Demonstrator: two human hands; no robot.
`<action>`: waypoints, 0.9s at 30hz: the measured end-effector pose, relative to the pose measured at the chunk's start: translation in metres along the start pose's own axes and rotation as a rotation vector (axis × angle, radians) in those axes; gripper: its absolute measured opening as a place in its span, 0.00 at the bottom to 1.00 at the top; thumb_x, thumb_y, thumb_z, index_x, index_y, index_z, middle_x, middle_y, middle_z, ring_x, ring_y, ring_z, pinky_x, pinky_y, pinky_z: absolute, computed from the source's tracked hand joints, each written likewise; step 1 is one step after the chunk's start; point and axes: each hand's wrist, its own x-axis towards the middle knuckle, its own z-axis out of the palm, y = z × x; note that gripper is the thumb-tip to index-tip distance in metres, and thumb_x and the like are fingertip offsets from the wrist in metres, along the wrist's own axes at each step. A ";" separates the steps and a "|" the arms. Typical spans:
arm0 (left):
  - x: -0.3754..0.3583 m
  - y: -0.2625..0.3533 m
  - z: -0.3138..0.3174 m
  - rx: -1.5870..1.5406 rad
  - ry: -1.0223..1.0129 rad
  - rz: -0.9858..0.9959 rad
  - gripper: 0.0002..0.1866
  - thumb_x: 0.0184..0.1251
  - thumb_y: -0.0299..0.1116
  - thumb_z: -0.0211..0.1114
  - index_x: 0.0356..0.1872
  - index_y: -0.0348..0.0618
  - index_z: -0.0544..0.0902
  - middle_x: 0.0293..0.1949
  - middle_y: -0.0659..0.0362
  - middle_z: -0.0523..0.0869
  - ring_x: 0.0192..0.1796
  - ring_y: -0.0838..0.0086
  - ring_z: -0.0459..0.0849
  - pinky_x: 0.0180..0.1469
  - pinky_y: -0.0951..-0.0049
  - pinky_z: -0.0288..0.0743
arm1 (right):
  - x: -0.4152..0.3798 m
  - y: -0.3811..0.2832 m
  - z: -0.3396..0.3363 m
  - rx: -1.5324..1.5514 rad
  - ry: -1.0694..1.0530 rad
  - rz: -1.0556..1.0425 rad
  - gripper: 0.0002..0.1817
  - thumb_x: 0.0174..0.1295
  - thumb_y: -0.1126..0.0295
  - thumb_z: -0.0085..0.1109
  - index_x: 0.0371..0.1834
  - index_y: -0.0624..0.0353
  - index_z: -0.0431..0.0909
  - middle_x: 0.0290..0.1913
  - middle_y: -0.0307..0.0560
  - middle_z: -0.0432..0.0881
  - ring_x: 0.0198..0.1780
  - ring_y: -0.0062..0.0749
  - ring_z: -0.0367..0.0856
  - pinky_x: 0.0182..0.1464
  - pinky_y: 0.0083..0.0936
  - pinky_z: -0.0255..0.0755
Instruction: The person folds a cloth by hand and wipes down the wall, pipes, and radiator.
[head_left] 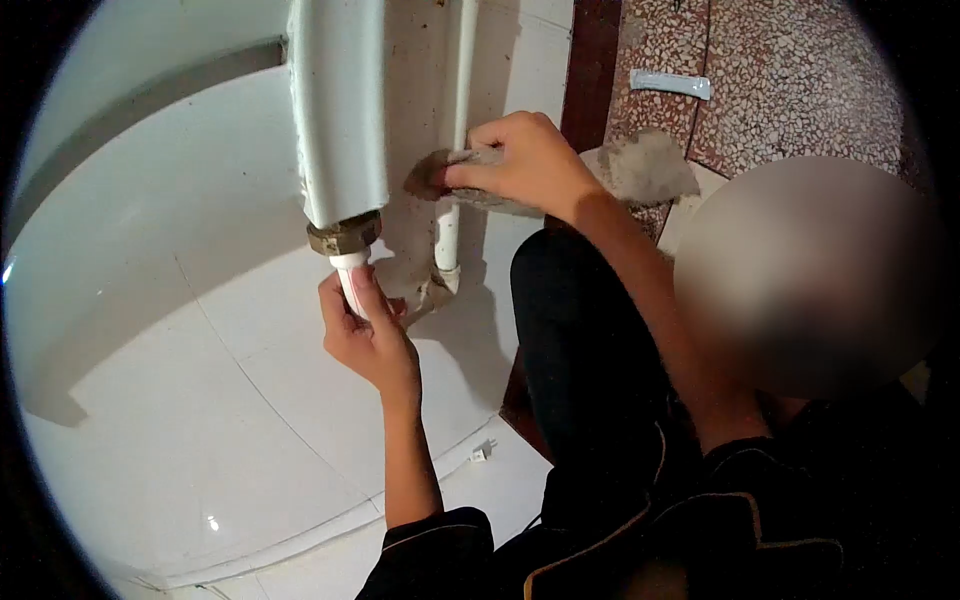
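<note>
Already left hand wraps its fingers around short white pipe, axis vertical, directly under brass nut; right hand further off, clutching grey rag against wall pipe.

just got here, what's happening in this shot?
A person crouches at a white tiled wall. The left hand grips the short white pipe that comes out of the brass nut under a white wall unit. The right hand presses a grey rag against the thin vertical pipe beside it. A small white packet lies on the speckled floor behind.
</note>
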 end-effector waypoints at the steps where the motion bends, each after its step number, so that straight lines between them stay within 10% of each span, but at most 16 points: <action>1: -0.001 0.002 0.000 -0.006 0.003 -0.003 0.14 0.76 0.37 0.53 0.38 0.35 0.77 0.22 0.66 0.70 0.22 0.87 0.66 0.23 0.83 0.68 | -0.004 -0.001 0.005 0.088 0.033 0.066 0.22 0.52 0.54 0.71 0.22 0.65 0.80 0.14 0.51 0.64 0.20 0.21 0.63 0.24 0.26 0.63; 2: -0.001 0.003 0.001 -0.013 0.004 -0.005 0.14 0.76 0.38 0.52 0.38 0.36 0.77 0.22 0.66 0.70 0.22 0.87 0.65 0.24 0.83 0.68 | -0.007 -0.001 0.010 0.093 0.025 0.074 0.22 0.52 0.54 0.71 0.22 0.65 0.80 0.14 0.51 0.64 0.20 0.21 0.63 0.24 0.26 0.63; 4: 0.000 0.002 0.001 0.001 0.004 0.001 0.14 0.76 0.38 0.53 0.38 0.36 0.77 0.22 0.66 0.70 0.22 0.87 0.65 0.24 0.83 0.68 | -0.010 0.000 0.018 -0.021 0.252 0.071 0.22 0.49 0.51 0.69 0.25 0.64 0.83 0.22 0.59 0.80 0.26 0.52 0.80 0.33 0.37 0.73; 7: -0.001 -0.003 0.001 -0.012 0.005 0.002 0.14 0.76 0.39 0.53 0.38 0.36 0.77 0.22 0.66 0.70 0.22 0.87 0.65 0.24 0.84 0.68 | 0.004 -0.015 0.006 0.056 0.360 0.099 0.20 0.53 0.52 0.66 0.25 0.61 0.83 0.25 0.58 0.81 0.30 0.56 0.81 0.36 0.43 0.74; 14: 0.000 0.001 -0.005 -0.044 -0.017 -0.022 0.13 0.73 0.39 0.58 0.37 0.37 0.77 0.22 0.64 0.77 0.20 0.84 0.74 0.23 0.82 0.68 | -0.052 -0.005 0.059 -0.241 0.070 -0.176 0.19 0.58 0.51 0.64 0.24 0.58 0.82 0.22 0.51 0.81 0.25 0.50 0.81 0.31 0.37 0.76; 26: -0.001 0.001 -0.003 -0.009 -0.023 -0.050 0.15 0.75 0.40 0.54 0.36 0.36 0.78 0.22 0.66 0.71 0.23 0.87 0.66 0.24 0.82 0.69 | -0.026 0.023 0.048 -0.398 0.384 -0.529 0.19 0.55 0.52 0.66 0.19 0.56 0.79 0.17 0.47 0.78 0.19 0.43 0.78 0.24 0.33 0.71; 27: -0.002 0.000 -0.003 -0.003 -0.015 -0.042 0.16 0.75 0.41 0.54 0.37 0.36 0.78 0.22 0.65 0.70 0.23 0.87 0.66 0.24 0.82 0.69 | -0.019 0.015 0.042 -0.071 0.359 -0.278 0.17 0.55 0.54 0.67 0.21 0.55 0.80 0.16 0.45 0.76 0.18 0.40 0.76 0.23 0.33 0.70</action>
